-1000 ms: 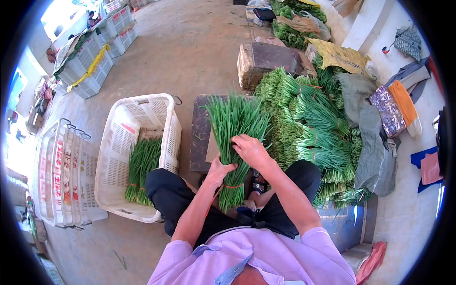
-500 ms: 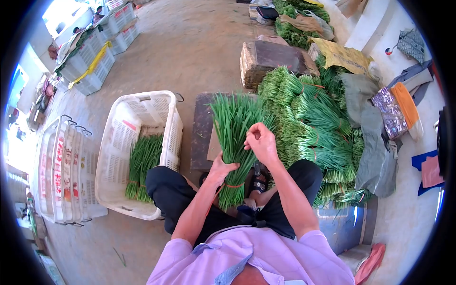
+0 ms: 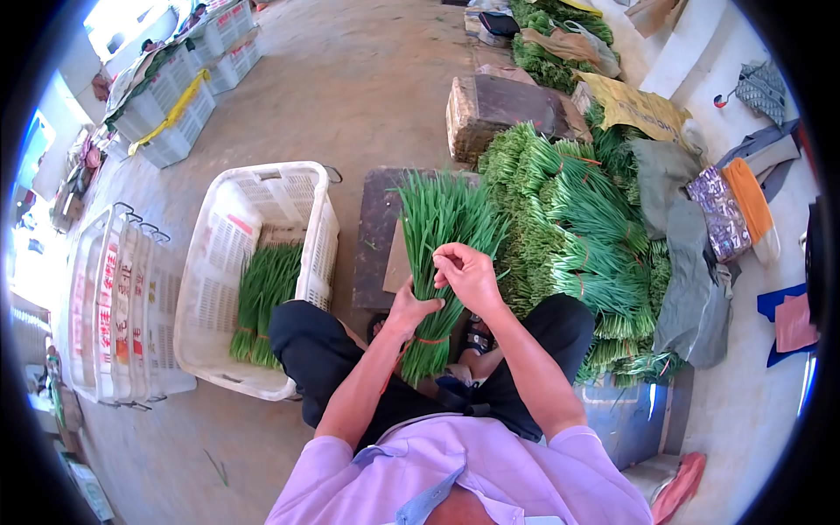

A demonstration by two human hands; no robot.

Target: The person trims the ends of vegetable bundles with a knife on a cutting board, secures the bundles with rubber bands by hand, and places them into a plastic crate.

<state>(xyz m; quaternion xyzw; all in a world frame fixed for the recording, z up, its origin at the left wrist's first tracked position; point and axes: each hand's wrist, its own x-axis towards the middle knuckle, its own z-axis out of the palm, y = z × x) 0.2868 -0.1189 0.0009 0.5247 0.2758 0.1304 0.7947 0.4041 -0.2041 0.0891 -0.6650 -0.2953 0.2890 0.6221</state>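
A bunch of green chives [image 3: 446, 214] stands tilted between my knees, leaves upward, with a red band [image 3: 432, 340] around its lower part. Wrapped round its left side, just above the band, is my left hand [image 3: 411, 310]. My right hand [image 3: 470, 278] is in front of the leaves with thumb and fingers pinched together; whatever they may hold is too small to make out. Behind the bunch lies a low dark board [image 3: 372, 254]. To my right rises a big heap of banded chive bunches [image 3: 595, 236].
On my left stands a white plastic crate [image 3: 194, 341] with chive bunches [image 3: 267, 293] inside. Farther left are nested white crates [image 3: 122, 324]. A dark box [image 3: 503, 109] stands ahead, and grey sacking [image 3: 691, 297] lies along the heap's right side.
My right hand has moved slightly left and down across the leaves, still pinched. My left hand keeps its hold on the bunch, and the leaves have spread a little to the right.
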